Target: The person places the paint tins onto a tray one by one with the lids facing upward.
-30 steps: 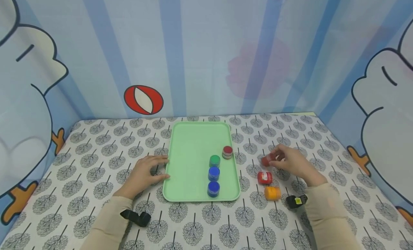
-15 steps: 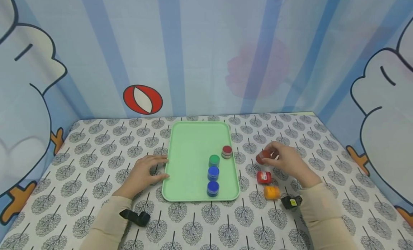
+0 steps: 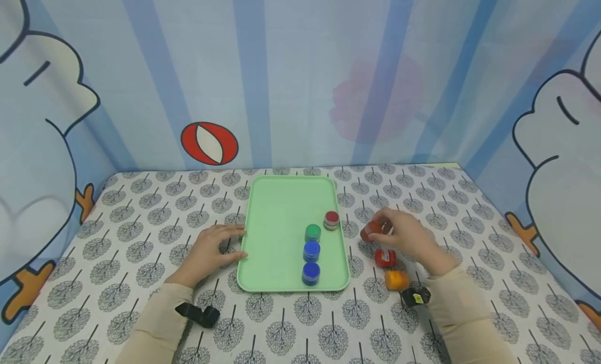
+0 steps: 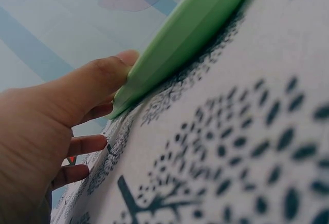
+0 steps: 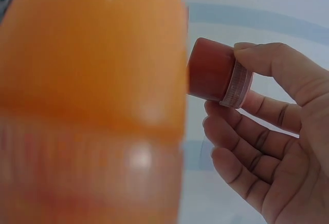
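Note:
My right hand (image 3: pixel 407 239) pinches a small red-brown paint jar (image 3: pixel 370 232) to the right of the tray. In the right wrist view the thumb and fingers grip the jar (image 5: pixel 211 67) by its clear ribbed lid, and it lies tilted sideways. My left hand (image 3: pixel 206 253) rests at the left edge of the green tray (image 3: pixel 272 223), fingers fairly straight. Seen from the left wrist, the thumb of that hand (image 4: pixel 67 95) touches the tray rim (image 4: pixel 169 49). On the tray stand a dark red jar (image 3: pixel 331 221), a green jar (image 3: pixel 312 233) and two blue jars (image 3: pixel 311 251).
A red jar (image 3: pixel 385 258) and an orange jar (image 3: pixel 396 280) lie on their sides on the tree-patterned cloth (image 3: pixel 263 327), near my right wrist. The orange jar (image 5: pixel 92 54) looms large in the right wrist view. A printed curtain (image 3: pixel 300 82) hangs behind the table.
My right hand has carried the red-brown jar left, closer to the tray's right edge. My left hand stays in place at the tray, and the other jars have not moved.

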{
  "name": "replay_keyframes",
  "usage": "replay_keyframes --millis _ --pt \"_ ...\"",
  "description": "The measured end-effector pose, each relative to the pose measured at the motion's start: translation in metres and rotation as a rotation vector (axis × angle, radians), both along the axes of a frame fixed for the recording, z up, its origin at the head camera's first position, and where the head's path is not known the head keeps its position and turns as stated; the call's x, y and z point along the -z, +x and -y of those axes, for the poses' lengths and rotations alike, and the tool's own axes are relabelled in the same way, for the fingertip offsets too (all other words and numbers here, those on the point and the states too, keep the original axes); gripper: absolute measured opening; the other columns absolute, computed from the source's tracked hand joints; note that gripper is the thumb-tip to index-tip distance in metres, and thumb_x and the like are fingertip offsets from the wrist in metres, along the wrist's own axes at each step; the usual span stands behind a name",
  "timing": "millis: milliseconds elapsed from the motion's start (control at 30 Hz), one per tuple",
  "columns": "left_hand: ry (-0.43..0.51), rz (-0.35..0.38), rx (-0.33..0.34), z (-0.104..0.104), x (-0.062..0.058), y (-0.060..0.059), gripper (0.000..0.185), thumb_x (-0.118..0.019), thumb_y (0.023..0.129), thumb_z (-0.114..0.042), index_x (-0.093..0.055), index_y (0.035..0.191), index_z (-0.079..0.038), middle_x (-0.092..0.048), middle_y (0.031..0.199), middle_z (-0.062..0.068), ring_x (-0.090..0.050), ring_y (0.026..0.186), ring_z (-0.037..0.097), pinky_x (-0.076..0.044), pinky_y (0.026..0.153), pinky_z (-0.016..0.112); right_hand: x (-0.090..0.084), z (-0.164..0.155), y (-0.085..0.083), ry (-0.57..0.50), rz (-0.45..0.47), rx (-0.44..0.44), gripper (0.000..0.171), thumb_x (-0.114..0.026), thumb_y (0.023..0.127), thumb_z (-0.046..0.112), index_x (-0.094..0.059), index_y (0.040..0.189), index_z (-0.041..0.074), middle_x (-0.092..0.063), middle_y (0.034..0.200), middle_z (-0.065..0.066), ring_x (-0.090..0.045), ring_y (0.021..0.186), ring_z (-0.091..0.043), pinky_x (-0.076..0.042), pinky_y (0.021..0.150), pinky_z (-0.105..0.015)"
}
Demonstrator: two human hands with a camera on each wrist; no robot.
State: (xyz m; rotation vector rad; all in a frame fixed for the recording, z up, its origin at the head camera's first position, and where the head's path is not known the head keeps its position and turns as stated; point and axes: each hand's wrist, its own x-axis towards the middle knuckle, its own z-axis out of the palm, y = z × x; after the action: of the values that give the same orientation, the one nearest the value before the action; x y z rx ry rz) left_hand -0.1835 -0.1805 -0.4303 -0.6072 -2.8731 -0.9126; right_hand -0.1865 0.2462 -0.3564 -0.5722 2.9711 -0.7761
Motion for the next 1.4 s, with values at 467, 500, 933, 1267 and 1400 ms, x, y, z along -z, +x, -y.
replay_keyframes --millis 467,500,933,1267,1400 --pt "0.0 -0.008 -0.004 0.001 -0.001 0.0 0.056 -0.078 0.079 -0.035 -0.062 0.128 -0.015 -0.055 0.141 0.005 -0.047 0.132 0.033 -0.027 0.114 0.058 -0.001 0.037 -0.007 0.075 -0.029 -0.065 0.019 -0.075 0.083 0.026 -0.063 0.095 0.016 -0.064 0.088 0.004 -0.06 0.08 -0.016 -0.048 0.067 -0.024" --pt "-0.001 -0.01 -0.004 0.001 -0.001 -0.001 0.056 -0.077 0.079 -0.036 -0.062 0.128 -0.015 -0.055 0.141 0.005 -0.047 0.132 0.033 -0.027 0.114 0.059 0.0 0.039 -0.007 0.076 -0.029 -0.069 0.02 -0.075 0.083 0.026 -0.062 0.095 0.017 -0.064 0.087 0.004 -0.06 0.08 -0.016 -0.048 0.068 -0.024" --pt "0.012 -0.052 0.008 0.001 0.0 0.001 0.054 -0.078 0.078 -0.036 -0.064 0.126 -0.014 -0.057 0.139 0.007 -0.049 0.129 0.035 -0.027 0.112 0.063 0.007 0.066 -0.011 0.091 0.021 -0.102 0.024 -0.077 0.08 0.029 -0.064 0.095 0.015 -0.065 0.087 0.005 -0.059 0.079 -0.013 -0.051 0.073 -0.028" --pt "0.006 -0.021 0.004 0.0 -0.001 0.002 0.055 -0.077 0.078 -0.037 -0.063 0.127 -0.016 -0.056 0.14 0.004 -0.048 0.131 0.032 -0.027 0.114 0.059 0.015 0.076 -0.018 0.162 0.057 -0.055 0.024 -0.076 0.081 0.034 -0.062 0.092 0.019 -0.063 0.082 0.008 -0.055 0.072 -0.007 -0.05 0.07 -0.025" --pt "0.006 -0.024 0.002 0.0 -0.002 0.002 0.055 -0.078 0.078 -0.037 -0.063 0.127 -0.015 -0.056 0.14 0.004 -0.048 0.131 0.032 -0.029 0.113 0.059 0.016 0.077 -0.02 0.17 0.055 -0.059 0.025 -0.076 0.081 0.034 -0.062 0.094 0.018 -0.064 0.085 0.008 -0.055 0.074 -0.007 -0.051 0.072 -0.026"
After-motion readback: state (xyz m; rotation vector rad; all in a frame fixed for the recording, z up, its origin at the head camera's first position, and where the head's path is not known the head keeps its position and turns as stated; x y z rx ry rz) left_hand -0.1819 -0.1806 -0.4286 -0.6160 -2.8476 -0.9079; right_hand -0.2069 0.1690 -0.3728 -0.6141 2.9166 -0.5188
